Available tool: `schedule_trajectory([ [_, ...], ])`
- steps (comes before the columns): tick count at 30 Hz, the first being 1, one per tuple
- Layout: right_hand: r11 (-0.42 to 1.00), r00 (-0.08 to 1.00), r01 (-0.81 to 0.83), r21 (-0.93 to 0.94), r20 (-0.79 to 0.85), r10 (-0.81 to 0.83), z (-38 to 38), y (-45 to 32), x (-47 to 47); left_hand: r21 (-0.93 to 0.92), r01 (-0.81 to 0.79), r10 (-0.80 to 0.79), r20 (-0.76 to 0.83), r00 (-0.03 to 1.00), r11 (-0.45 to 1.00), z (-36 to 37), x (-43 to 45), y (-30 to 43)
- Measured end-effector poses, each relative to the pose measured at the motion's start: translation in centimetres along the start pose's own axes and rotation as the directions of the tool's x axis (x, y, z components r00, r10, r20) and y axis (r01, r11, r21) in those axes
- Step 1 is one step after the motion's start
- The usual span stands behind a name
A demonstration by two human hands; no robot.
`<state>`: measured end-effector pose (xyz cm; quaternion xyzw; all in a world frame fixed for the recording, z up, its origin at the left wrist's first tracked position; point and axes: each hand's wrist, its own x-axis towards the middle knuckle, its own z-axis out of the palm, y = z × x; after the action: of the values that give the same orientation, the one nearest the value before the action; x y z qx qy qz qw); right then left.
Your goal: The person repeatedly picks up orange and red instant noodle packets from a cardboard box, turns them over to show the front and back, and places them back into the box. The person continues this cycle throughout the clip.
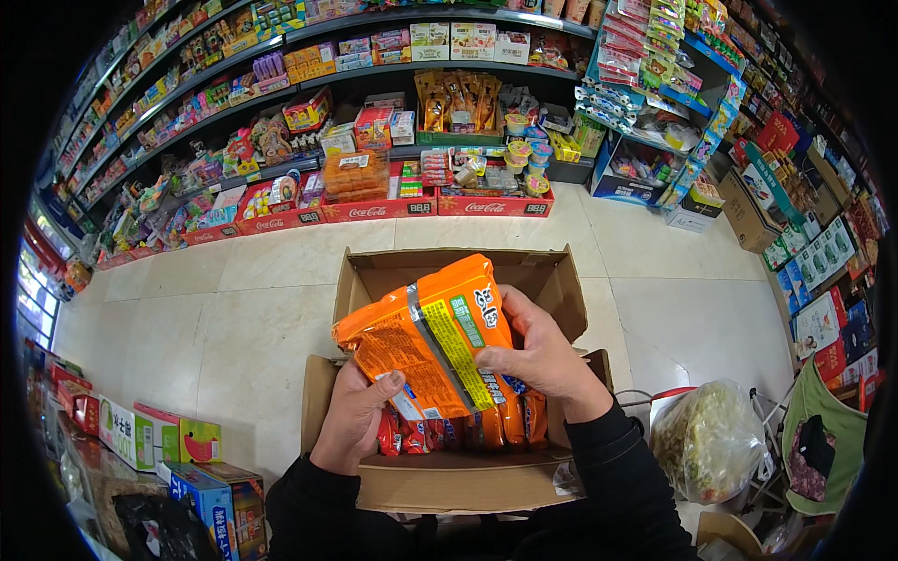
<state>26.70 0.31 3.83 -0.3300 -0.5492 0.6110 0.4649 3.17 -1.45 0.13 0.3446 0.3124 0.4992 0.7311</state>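
Both hands hold an orange plastic food package (428, 336) tilted above an open cardboard box (463, 484). My left hand (358, 410) grips its lower left corner, with the thumb on the printed face. My right hand (547, 350) holds its right side, thumb on the front and fingers behind. The package bears dark and white printing, a yellow panel and a grey band. Beneath it in the box lie several orange packets (515, 424) and red packets (414, 435). The held package hides part of the box's inside.
Shelves (365, 69) of packaged snacks curve across the far side, above red display trays (379, 210). A filled clear plastic bag (708, 442) and a green folding seat (821, 442) stand at right. Cartons (200, 501) and a black bag (161, 526) lie at lower left. Tiled floor (245, 336) surrounds the box.
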Motion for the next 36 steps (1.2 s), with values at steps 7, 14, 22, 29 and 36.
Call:
schedule_trajectory([
  [7, 0.996, 0.997, -0.073, -0.06, -0.036, 0.071, 0.6, 0.1, -0.1, -0.09, -0.048, 0.049, 0.006, 0.999, 0.995, -0.1, -0.2, -0.1],
  [14, 0.993, 0.992, -0.113, -0.044, 0.045, 0.115, 0.7, 1.2, 0.0, -0.124, -0.186, 0.184, -0.031, 0.982, 0.975, -0.6, -0.3, -0.3],
  [22, 0.987, 0.985, -0.137, -0.089, 0.094, 0.145, 1.4, -0.6, -0.6, 0.121, -0.318, 0.315, 0.042, 0.948, 0.94, -1.6, -0.6, -0.6],
  [29, 0.857, 0.983, 0.152, -0.492, 0.169, -0.077, 0.9, -4.5, -1.9, -0.156, -0.099, 0.128, 0.187, 0.974, 0.983, -0.7, -0.7, 1.0],
  [36, 0.369, 0.814, 0.574, -0.731, 0.462, -0.351, 2.0, -5.5, -2.7, -0.253, 0.149, -0.07, 0.298, 0.952, 0.956, 0.8, -0.5, 1.8],
])
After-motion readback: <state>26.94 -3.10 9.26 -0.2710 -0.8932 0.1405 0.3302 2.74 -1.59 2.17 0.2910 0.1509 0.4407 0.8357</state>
